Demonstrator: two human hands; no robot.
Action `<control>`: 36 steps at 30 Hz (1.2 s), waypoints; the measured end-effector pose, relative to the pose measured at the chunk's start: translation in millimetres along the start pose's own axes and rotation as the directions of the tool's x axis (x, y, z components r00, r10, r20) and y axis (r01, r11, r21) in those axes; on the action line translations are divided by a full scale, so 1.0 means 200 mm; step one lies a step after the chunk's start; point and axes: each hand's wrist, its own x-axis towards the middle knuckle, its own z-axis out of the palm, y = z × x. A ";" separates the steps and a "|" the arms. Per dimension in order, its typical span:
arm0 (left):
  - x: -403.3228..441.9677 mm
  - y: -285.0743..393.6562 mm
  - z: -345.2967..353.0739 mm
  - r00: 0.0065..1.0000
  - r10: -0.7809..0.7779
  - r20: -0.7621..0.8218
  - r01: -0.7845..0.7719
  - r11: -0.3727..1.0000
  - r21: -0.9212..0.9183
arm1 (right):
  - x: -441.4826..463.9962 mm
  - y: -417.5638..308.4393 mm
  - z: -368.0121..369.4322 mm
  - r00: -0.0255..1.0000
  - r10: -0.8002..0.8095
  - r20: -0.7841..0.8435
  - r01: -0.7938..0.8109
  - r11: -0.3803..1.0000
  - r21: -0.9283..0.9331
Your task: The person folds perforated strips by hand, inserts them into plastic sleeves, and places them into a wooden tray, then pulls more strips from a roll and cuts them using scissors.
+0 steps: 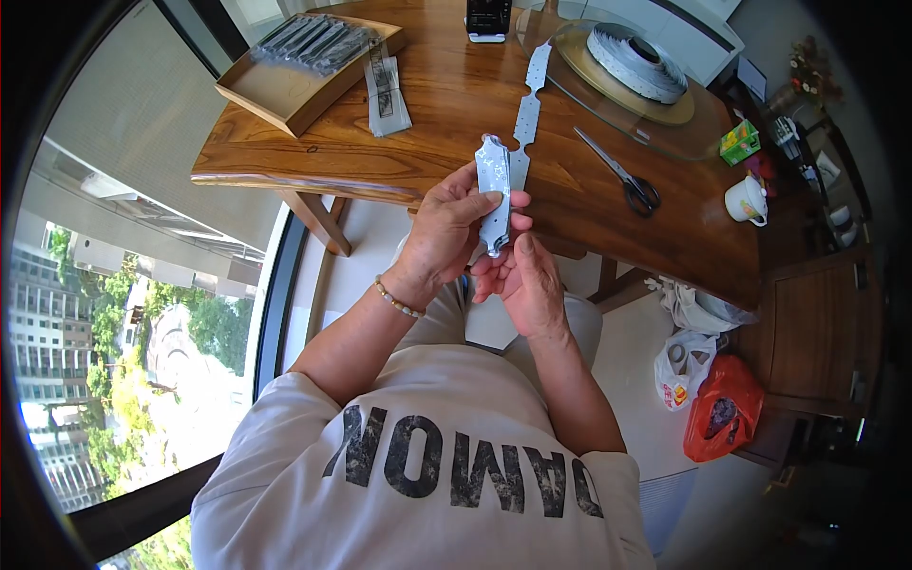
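Observation:
A folded stack of light blue paper strip (493, 180) printed with small white stars is in my left hand (443, 226). The thumb presses on its front, and fingertips show past its right edge. From behind the stack, a single length of the same notched strip (526, 119) runs away over the table. My right hand (532, 289) is just below the stack's lower end, thumb raised and fingers apart and half curled. Whether its fingertips touch the stack is hard to see. Black-handled scissors (638, 192) lie partly open to the right.
On the wooden table (437, 152) are a large strip roll (638, 63) on a round board, a shallow box (294, 104) of plastic-wrapped packs, flat clear packets (387, 100), a phone on a stand (488, 19) and a white mug (746, 201). Bags (725, 408) sit on the floor at right.

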 end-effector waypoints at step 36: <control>0.01 -0.02 -0.02 0.993 0.113 0.014 -0.110 0.911 0.398 | 0.02 0.03 0.00 0.993 0.111 -0.046 -0.119 0.947 -0.297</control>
